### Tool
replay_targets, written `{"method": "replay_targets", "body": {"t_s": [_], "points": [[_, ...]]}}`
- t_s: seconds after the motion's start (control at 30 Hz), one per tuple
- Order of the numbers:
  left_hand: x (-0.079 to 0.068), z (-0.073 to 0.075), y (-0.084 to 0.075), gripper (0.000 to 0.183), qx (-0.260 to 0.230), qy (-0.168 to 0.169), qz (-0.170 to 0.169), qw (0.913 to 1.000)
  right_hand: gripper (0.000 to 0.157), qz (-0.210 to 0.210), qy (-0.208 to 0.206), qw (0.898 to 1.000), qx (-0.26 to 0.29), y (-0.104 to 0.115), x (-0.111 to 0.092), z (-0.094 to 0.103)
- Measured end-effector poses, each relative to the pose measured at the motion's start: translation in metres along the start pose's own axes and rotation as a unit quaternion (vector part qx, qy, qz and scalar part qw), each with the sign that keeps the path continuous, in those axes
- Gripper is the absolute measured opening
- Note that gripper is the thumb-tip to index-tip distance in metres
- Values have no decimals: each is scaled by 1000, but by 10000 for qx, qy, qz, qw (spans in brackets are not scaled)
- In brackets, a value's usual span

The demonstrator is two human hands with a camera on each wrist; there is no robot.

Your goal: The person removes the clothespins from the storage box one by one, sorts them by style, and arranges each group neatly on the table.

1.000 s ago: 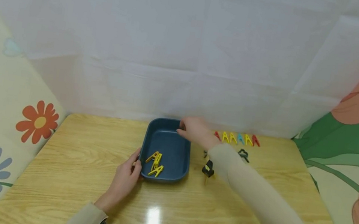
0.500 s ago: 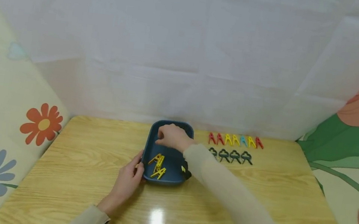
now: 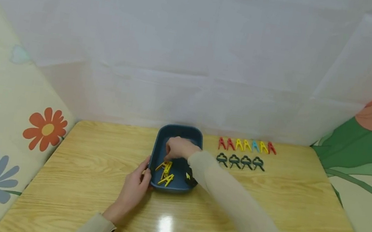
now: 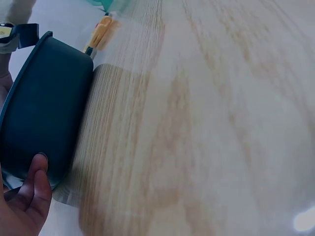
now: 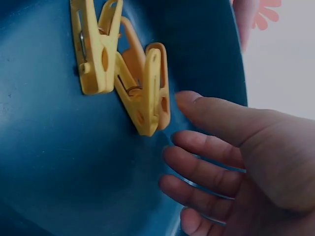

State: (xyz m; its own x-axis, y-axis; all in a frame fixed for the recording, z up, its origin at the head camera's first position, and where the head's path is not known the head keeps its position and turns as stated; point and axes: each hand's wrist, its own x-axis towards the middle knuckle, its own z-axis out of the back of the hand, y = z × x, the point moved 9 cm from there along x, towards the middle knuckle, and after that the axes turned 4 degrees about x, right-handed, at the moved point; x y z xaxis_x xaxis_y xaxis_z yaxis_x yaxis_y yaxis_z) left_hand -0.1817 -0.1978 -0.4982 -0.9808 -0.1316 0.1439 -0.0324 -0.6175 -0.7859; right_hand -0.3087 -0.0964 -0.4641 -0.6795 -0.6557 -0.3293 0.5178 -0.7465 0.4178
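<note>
Several yellow clothespins, one of them more orange, lie inside a dark blue rectangular bin point(image 3: 172, 190). My left hand point(image 3: 135, 185) holds the bin at its near left corner; in the left wrist view, fingertips press against the outer wall point(image 4: 49, 108). My right hand point(image 3: 180, 147) is inside the bin, just above the clothespins point(image 3: 166, 179). The right wrist view has its thumb point(image 5: 211, 115) and fingers spread apart, close beside a yellow clothespin point(image 5: 142, 98) and the orange one behind it. Nothing is between those fingers.
Right of the bin, a row of red, yellow and blue clothespins point(image 3: 246, 145) lies near the table's back edge. In front of it runs a row of dark clips point(image 3: 240, 162). A white sheet point(image 3: 189, 93) hangs behind the wooden table point(image 3: 96, 151).
My right hand has moved left from the bin's far right rim, then down and nearer to the clothespins inside. My left hand has stayed at the bin's corner.
</note>
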Motion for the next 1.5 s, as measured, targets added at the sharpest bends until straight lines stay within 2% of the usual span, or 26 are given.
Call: {"method": "replay_targets", "body": {"t_s": [0.2,0.37,0.5,0.63,0.8,0.87,1.13,1.5], "points": [[-2,1,-2,50,82,-7,-71,9999,23,-86,111,9998,-133,-3,3,-8],[-2,2,-2,50,92,-29,-113,9999,19,-95,139,9999,-28,-2,6,-11],[-2,3,-2,50,120,-66,-134,9998,14,-74,-14,10000,1,-3,10,-9],[-1,3,-4,50,186,-102,-170,9996,11,-166,-359,9992,-37,-8,12,-1],[-2,1,-4,50,201,-31,-91,9998,18,-396,-948,9944,-231,-16,8,13],[-2,0,-3,50,173,-5,-48,9998,18,-571,-1062,9925,-183,-18,4,17],[-3,2,-2,50,131,-16,17,9999,40,-1194,-1027,9873,-189,-14,-3,12],[-3,1,-3,50,123,104,8,9999,54,-1398,-919,9849,-448,-9,1,1]]}}
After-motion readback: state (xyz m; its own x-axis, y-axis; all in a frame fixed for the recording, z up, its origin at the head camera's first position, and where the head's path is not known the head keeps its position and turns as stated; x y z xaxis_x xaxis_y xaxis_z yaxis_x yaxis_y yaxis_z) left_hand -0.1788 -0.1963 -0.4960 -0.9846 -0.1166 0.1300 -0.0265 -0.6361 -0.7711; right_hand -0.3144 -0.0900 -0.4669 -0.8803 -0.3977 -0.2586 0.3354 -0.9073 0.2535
